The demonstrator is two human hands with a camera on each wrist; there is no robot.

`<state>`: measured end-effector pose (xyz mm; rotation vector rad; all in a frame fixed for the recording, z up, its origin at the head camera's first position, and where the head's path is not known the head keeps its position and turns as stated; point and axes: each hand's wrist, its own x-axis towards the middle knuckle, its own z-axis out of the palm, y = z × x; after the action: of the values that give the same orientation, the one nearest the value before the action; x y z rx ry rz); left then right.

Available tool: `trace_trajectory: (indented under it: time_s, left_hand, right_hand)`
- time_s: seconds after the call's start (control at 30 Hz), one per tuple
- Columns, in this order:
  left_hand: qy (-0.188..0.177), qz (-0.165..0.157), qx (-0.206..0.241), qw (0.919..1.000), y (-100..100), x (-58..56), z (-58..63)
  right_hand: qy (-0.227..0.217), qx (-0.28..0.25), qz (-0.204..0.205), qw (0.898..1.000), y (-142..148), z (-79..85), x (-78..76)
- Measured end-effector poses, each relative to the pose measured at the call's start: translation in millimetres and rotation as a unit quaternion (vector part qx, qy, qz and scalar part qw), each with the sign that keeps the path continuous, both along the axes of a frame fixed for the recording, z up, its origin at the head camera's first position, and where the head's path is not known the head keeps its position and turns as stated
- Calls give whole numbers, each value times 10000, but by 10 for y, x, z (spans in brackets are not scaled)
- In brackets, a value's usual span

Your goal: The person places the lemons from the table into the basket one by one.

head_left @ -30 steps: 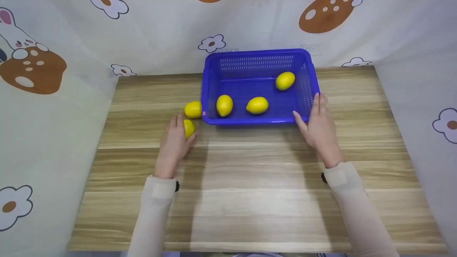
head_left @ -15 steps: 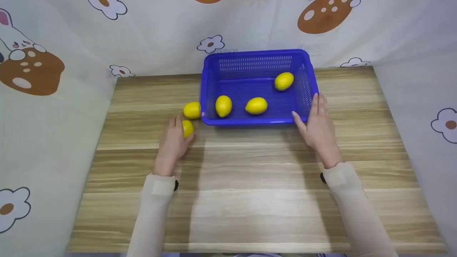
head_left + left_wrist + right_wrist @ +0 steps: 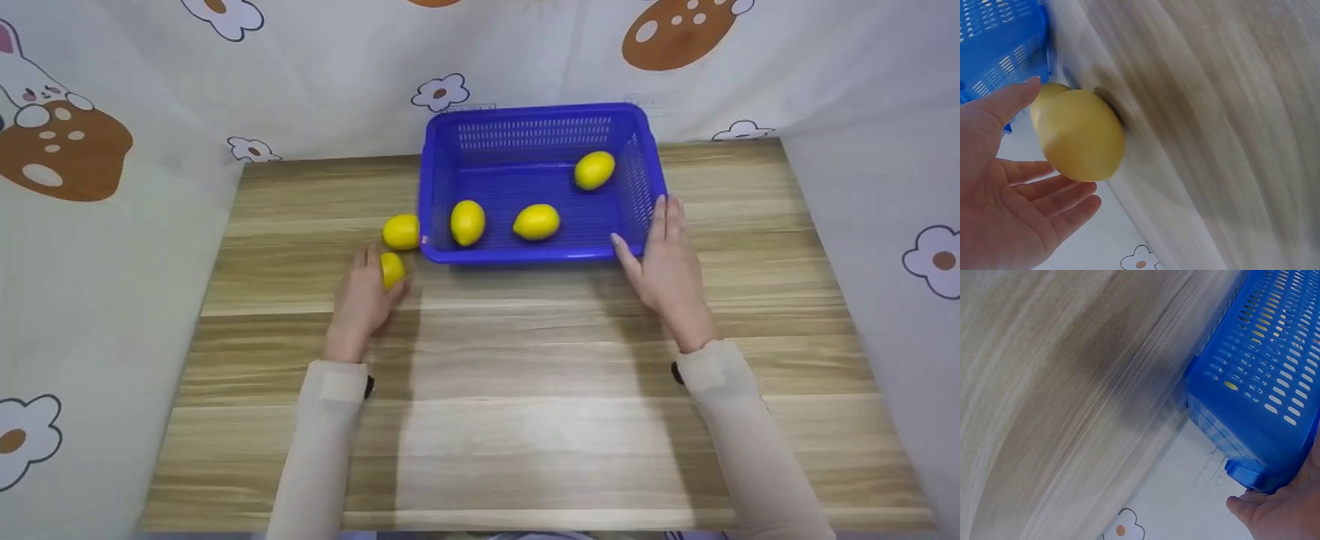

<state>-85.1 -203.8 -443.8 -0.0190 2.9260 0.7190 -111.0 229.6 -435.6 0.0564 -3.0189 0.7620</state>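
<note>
My left hand [image 3: 358, 296] is around a yellow lemon [image 3: 392, 270] on the table, just left of a blue plastic basket [image 3: 525, 256]. In the left wrist view, the thumb is on one side of this lemon [image 3: 1081, 138] and the bent fingers on the other. A second lemon [image 3: 401, 232] lies directly behind it, against the basket's left side. Three lemons are inside the basket: one near the left [image 3: 468, 223], one toward the middle front [image 3: 537, 222] and one at the right [image 3: 595, 170]. With fingers straight, my right hand [image 3: 670, 277] rests on the basket's near right corner, thumb at the front rim.
The basket stands at the back of a wood-grain table [image 3: 525, 390], close to a patterned white cloth [image 3: 330, 82]. More cloth hangs along the left and right sides. Bare wood shows in front of the basket and to its right.
</note>
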Motion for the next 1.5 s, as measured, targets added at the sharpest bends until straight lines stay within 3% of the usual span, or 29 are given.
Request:
trace_trajectory:
  time_s: [0.37,0.73,1.17,1.5]
  left_hand:
    - [-192,121,68,9997,-42,-12,-113]
    - [-72,105,188,9997,-4,-62,-189]
    - [-144,277,682,9972,5,-71,-238]
    - [146,225,836,9961,-9,-47,-291]
  right_hand:
    - [60,14,-3,10000,-36,1,-1]
    - [-156,77,-61,9998,3,32,2]
    - [-78,44,-40,10000,-7,33,5]
    - [-174,43,-34,9998,-3,31,-6]
